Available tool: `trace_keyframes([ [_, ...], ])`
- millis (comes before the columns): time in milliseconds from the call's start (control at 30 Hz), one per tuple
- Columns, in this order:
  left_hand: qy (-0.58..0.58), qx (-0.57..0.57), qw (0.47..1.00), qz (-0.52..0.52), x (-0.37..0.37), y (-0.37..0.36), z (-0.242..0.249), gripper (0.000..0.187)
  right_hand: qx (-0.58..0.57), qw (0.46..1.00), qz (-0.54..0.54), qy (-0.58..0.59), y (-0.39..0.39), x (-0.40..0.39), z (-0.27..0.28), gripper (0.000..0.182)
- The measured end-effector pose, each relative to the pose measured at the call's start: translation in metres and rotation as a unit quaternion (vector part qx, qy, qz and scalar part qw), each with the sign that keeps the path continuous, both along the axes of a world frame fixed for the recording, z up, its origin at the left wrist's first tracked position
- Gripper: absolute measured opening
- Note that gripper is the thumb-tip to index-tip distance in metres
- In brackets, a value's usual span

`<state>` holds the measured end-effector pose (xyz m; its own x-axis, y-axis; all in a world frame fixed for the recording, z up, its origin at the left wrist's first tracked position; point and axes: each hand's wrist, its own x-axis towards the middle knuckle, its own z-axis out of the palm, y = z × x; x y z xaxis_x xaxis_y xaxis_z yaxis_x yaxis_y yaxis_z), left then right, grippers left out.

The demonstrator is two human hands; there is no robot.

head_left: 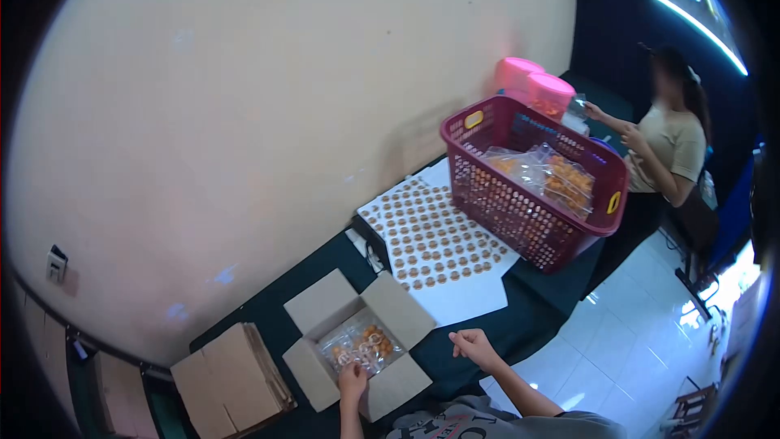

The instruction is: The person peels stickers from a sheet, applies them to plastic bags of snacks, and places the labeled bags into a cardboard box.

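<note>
An open cardboard box (398,306) stands on the dark green cloth with its flaps spread out. Inside it lie clear plastic packs (370,345) with orange snacks. My left hand (353,380) reaches over the box's near edge, fingers bent at the packs; whether it grips one is not clear. To the right of the box, my right hand (475,348) is raised with its fingers curled together, and anything between the fingertips is too small to make out. Sheets of round brown stickers (439,236) lie beyond the box.
A maroon basket (520,215) holding bagged orange snacks stands at the right. Behind it are pink tubs (551,91) and a person (668,142) with raised hands. Flattened cardboard boxes (227,382) are stacked left of the open box. White floor tiles show at lower right.
</note>
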<state>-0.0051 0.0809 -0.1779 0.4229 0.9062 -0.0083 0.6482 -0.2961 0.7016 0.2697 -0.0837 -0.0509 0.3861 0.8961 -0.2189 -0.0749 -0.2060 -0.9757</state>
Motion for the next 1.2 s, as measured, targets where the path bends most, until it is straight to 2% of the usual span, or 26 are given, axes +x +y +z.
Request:
trace_keyframes([
  [33,-0.048,-0.086,0.994,0.051,0.000,0.003,-0.011,0.022,0.007,0.999,-0.023,0.026,-0.007,0.001,0.004,0.027],
  [67,-0.092,-0.173,0.975,0.104,0.001,0.004,-0.013,0.022,0.005,0.999,-0.032,0.024,-0.009,-0.005,0.014,0.027],
  [100,-0.091,-0.176,0.975,0.097,0.002,0.002,-0.016,0.022,0.058,0.995,-0.058,0.054,-0.009,-0.013,0.027,0.020],
  [133,-0.072,-0.130,0.985,0.093,0.004,-0.003,0.000,0.022,0.112,0.987,-0.083,0.084,-0.009,-0.017,0.033,0.019],
  [167,-0.052,-0.082,0.991,0.089,0.005,-0.009,0.011,0.022,0.099,0.989,-0.057,0.090,-0.013,-0.015,0.025,0.024],
  [200,-0.052,-0.085,0.992,0.083,0.003,-0.012,0.014,0.022,0.098,0.989,-0.063,0.089,-0.013,-0.015,0.023,0.024],
  [267,-0.066,-0.018,0.997,0.034,0.002,-0.016,0.018,0.020,0.091,0.996,-0.015,0.021,-0.012,-0.016,0.022,0.022],
  [333,-0.082,-0.038,0.995,0.035,0.002,-0.021,0.024,0.020,0.086,0.996,-0.013,0.011,-0.010,-0.014,0.029,0.021],
  [400,-0.141,0.043,0.989,0.020,0.002,-0.025,0.027,0.019,0.095,0.996,-0.005,-0.002,-0.008,-0.010,0.036,0.020],
  [467,-0.150,-0.001,0.988,0.035,0.000,-0.033,0.024,0.018,0.081,0.997,-0.002,-0.015,-0.006,-0.004,0.038,0.019],
  [567,-0.174,0.039,0.983,0.053,0.004,-0.050,0.057,0.018,0.088,0.996,0.013,-0.025,0.009,0.004,0.040,0.019],
  [667,-0.195,0.032,0.977,0.076,-0.005,-0.059,0.046,0.016,0.098,0.995,0.023,-0.018,0.034,0.015,0.041,0.018],
  [800,-0.187,0.017,0.976,0.112,-0.003,-0.073,0.068,0.017,0.123,0.991,0.052,-0.026,0.063,0.026,0.054,0.018],
  [933,-0.128,0.029,0.985,0.110,0.016,-0.066,0.070,0.017,0.155,0.980,0.079,-0.098,0.070,0.051,0.078,0.017],
  [1000,-0.095,0.022,0.989,0.109,0.036,-0.061,0.071,0.017,0.171,0.972,0.063,-0.151,0.058,0.071,0.094,0.016],
  [1067,-0.121,0.018,0.991,0.059,0.069,-0.051,0.074,0.017,0.166,0.974,0.025,-0.149,0.040,0.100,0.101,0.014],
  [1133,-0.148,0.002,0.987,0.061,0.110,-0.048,0.087,0.018,0.188,0.968,-0.056,-0.158,0.020,0.133,0.100,0.012],
  [1200,-0.141,0.006,0.990,0.009,0.154,-0.048,0.113,0.018,0.156,0.970,-0.145,-0.114,0.000,0.168,0.094,0.015],
])
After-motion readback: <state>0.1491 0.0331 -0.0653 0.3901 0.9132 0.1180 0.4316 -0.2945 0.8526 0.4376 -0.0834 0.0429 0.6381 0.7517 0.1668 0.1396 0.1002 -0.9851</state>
